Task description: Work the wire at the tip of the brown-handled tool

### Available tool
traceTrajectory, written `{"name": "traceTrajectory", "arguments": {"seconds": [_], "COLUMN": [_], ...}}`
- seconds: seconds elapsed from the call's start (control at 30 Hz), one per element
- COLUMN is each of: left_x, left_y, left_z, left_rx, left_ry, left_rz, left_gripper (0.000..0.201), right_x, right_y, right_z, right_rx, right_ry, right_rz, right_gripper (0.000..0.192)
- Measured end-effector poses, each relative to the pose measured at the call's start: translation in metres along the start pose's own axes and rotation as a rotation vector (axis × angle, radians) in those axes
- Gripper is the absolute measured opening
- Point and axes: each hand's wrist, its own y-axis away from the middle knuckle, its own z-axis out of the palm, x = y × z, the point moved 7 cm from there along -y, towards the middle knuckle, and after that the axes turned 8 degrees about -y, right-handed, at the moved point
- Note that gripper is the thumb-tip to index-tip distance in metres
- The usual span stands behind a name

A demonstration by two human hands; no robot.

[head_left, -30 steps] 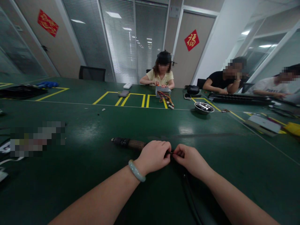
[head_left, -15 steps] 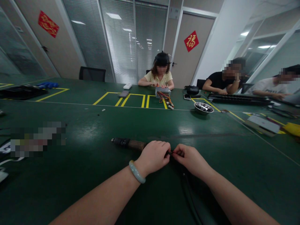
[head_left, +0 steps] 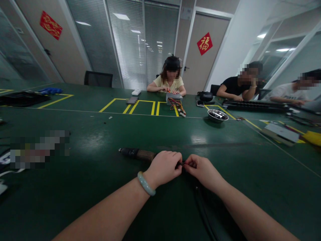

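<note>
Left hand (head_left: pixel 165 169): curled palm-down over the near end of the rod-shaped tool, fingers closed around it, thumb and forefinger meeting at the tip; a pale green bangle (head_left: pixel 146 183) circles the wrist.
Right hand (head_left: pixel 204 170): just beside the left, thumb and forefinger pinched on a small dark piece (head_left: pixel 183 164) that bridges the gap between the 2 hands; too small to identify.
Rod-shaped tool (head_left: pixel 132 153): lies on the table in front of the person, its black section and metal tip pointing left, its brown section running under the left hand.
Black cable (head_left: pixel 203 209): on the table below the right hand, running toward the bottom edge; whether it joins the tool cannot be told.
Green table (head_left: pixel 87 187): marked with yellow tape (head_left: pixel 153 107) on its far half.
Steel bowl (head_left: pixel 217 119): beyond the hands, to the right, with a phone (head_left: pixel 200 103) and a black case (head_left: pixel 206 96) behind it.
Far side: 1 person in a yellow top (head_left: pixel 180 83) has hands on a grey metal box (head_left: pixel 174 97) trailing coloured wires (head_left: pixel 178 107).
Far right: 2 more people sit at the table, 1 in a black top (head_left: pixel 229 85), 1 in a white top (head_left: pixel 282 92).
</note>
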Motion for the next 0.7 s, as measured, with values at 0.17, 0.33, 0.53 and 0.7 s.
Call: {"name": "traceTrajectory", "arguments": {"seconds": [0.17, 0.33, 0.53, 0.7], "left_x": [-0.0006, 0.0010, 0.0014, 0.0008], "left_y": [0.0002, 0.0003, -0.0001, -0.0005], "left_z": [0.0012, -0.0009, -0.0029, -0.0003], "left_rx": [-0.010, -0.015, -0.016, -0.009], "left_ry": [-0.010, -0.024, -0.018, -0.015], "left_rz": [-0.002, 0.008, 0.010, 0.019], "left_gripper": [0.009, 0.009, 0.009, 0.009], "right_x": [0.0019, -0.0004, -0.0016, -0.0029], "right_y": [-0.0004, 0.0009, 0.0018, 0.0015], "right_z": [0.0008, -0.0003, -0.0011, -0.0014], "right_rx": [-0.018, -0.031, -0.030, -0.018], "right_ry": [-0.008, 0.002, 0.010, 0.035], "right_rz": [0.022, 0.011, 0.020, -0.003], "right_gripper": [0.009, 0.010, 0.010, 0.009]}}
